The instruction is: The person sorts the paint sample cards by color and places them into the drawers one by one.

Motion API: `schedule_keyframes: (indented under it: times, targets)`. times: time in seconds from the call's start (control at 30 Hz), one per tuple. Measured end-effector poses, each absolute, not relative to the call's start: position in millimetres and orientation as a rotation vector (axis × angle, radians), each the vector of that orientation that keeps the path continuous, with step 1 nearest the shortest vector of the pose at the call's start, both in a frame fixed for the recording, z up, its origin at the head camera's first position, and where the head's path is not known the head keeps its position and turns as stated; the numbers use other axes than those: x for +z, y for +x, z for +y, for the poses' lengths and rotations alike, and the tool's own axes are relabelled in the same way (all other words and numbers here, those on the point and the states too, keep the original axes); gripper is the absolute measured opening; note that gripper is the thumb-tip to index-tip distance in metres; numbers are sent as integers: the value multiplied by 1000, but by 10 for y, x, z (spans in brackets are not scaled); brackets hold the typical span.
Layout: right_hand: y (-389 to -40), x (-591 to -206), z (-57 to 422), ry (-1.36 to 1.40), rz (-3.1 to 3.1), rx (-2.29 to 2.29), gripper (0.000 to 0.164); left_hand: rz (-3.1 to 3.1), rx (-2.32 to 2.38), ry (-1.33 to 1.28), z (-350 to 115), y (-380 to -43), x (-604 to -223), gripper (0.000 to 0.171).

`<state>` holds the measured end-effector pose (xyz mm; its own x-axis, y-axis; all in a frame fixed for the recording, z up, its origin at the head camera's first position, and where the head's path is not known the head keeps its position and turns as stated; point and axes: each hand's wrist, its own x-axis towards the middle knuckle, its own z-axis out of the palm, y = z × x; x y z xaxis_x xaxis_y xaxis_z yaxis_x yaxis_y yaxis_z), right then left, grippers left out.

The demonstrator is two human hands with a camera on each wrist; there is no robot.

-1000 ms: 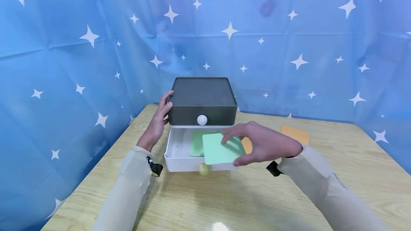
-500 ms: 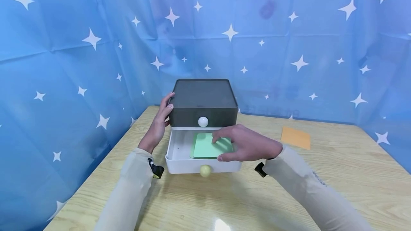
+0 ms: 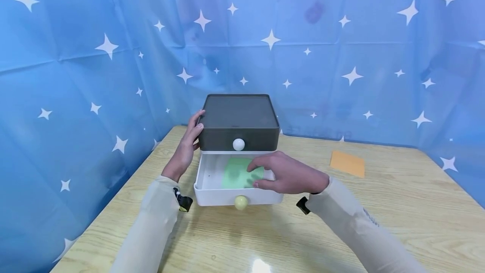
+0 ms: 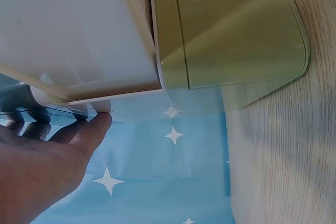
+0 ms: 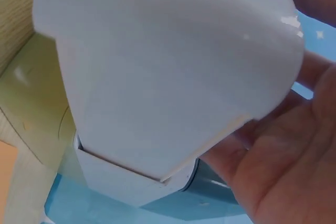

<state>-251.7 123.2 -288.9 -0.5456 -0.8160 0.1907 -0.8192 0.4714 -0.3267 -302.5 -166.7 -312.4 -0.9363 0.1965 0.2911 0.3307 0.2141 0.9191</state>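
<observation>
A stacked drawer unit with a dark top section (image 3: 238, 111) stands mid-table, its white drawer (image 3: 219, 197) pulled out toward me. On the drawer's floor lies light green square paper (image 3: 235, 174), partly covered by my right hand (image 3: 289, 175). That hand hovers over the drawer's right side, fingers loosely bent, nothing held between them. In the right wrist view its fingers (image 5: 228, 156) show beside the drawer's white outer wall (image 5: 173, 66). My left hand (image 3: 185, 148) rests against the dark section's left side, fingers extended along it; the left wrist view shows the fingers (image 4: 92, 135) touching that side.
An orange paper square (image 3: 347, 163) lies on the wooden table (image 3: 398, 205) to the right. Below the white drawer is an olive-yellow section (image 4: 236, 30). A blue curtain with white stars (image 3: 322, 62) hangs behind the table and at left.
The right hand lowered a light green sheet leftward into the drawer and let go; it now lies with the green paper there. The left hand has stayed on the unit's side.
</observation>
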Motion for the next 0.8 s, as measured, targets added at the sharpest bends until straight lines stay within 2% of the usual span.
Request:
schedule_keyframes:
  times: [0.23, 0.43, 0.63, 0.8]
  targets:
    - [-2367, -2817, 1205, 1510, -2550, 611, 23, -2351, -1832, -518, -1674, -3041, -3138, 55]
    - [-2052, -2762, 1090, 1559, -2253, 597, 24, -2349, -1833, -522, -1677, -3048, -3124, 56]
    - [-1813, -2953, 960, 1529, -2260, 464, 22, -2351, -1835, -515, -1677, -3052, -3113, 56]
    - [-1792, -3235, 894, 1368, -2379, 275, 34, -2349, -1840, -521, -1669, -3046, -3121, 56]
